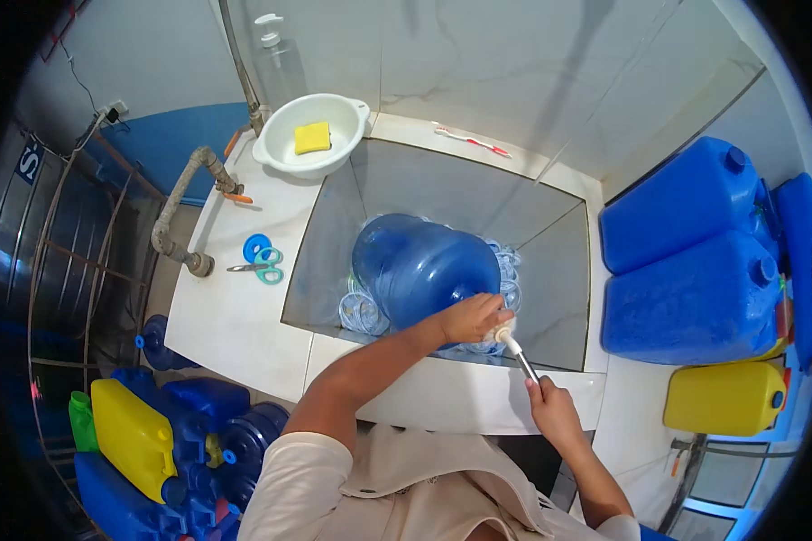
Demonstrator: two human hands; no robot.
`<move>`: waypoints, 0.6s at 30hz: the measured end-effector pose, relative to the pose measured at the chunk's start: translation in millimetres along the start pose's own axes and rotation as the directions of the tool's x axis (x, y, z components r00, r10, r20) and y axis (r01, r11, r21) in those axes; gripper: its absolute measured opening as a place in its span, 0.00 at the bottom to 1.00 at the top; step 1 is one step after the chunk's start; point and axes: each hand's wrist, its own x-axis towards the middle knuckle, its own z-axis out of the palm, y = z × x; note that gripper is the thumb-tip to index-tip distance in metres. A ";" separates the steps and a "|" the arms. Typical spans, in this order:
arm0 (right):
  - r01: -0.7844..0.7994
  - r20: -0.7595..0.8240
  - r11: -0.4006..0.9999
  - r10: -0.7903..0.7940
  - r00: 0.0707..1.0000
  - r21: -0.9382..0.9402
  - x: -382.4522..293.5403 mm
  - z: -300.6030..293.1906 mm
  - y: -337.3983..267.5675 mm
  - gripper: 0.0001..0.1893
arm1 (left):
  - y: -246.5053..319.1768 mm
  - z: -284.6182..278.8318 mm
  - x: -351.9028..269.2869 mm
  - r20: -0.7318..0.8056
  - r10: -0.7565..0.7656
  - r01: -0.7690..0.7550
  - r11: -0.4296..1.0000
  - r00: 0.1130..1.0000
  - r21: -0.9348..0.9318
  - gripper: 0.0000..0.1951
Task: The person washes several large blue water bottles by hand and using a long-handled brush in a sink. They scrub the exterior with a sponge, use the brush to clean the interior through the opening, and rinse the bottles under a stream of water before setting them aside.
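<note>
A large blue plastic water jug (426, 270) lies on its side in the tiled sink (551, 304), on top of coils of pale cord or tubing (362, 314). My left hand (475, 318) is closed around the neck end of the jug. Just below it, my right hand (553, 411) grips a metal-handled brush (524, 358). The pale head of the brush is at the jug's neck, partly behind my left fingers. Whether any of it is inside the mouth cannot be told.
Scissors (267, 266), a blue ring (256, 247) and a white basin (311, 162) holding a yellow sponge (312, 138) are left of the sink. A toothbrush (474, 143) lies on the back ledge. Blue jerrycans (683, 297) stand right; pipes (179, 203) rise left.
</note>
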 end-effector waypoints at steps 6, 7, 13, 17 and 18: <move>-0.011 0.144 0.999 0.006 0.990 0.033 28.2 -39.7 35.8 0.21 | 3.7 -7.4 13.5 0.069 0.074 -0.069 0.994 0.995 -0.081 0.29; 0.001 0.165 1.000 -0.006 0.986 0.031 33.6 -45.9 36.1 0.21 | 3.1 -10.1 17.5 0.084 0.085 -0.077 0.992 0.993 -0.100 0.30; -0.126 -0.012 0.986 0.128 0.992 0.114 4.6 -18.4 10.5 0.23 | -3.7 15.8 14.5 -0.176 0.009 -0.012 1.000 0.984 -0.015 0.31; -0.162 0.074 0.957 0.149 0.986 0.241 12.6 -19.1 50.1 0.23 | -5.8 27.0 17.3 -0.058 -0.011 0.010 1.000 0.998 -0.010 0.34; -0.156 0.102 0.946 0.132 0.986 0.284 15.8 -21.2 55.2 0.23 | -5.6 24.9 17.6 0.017 -0.011 0.011 1.000 1.000 -0.018 0.35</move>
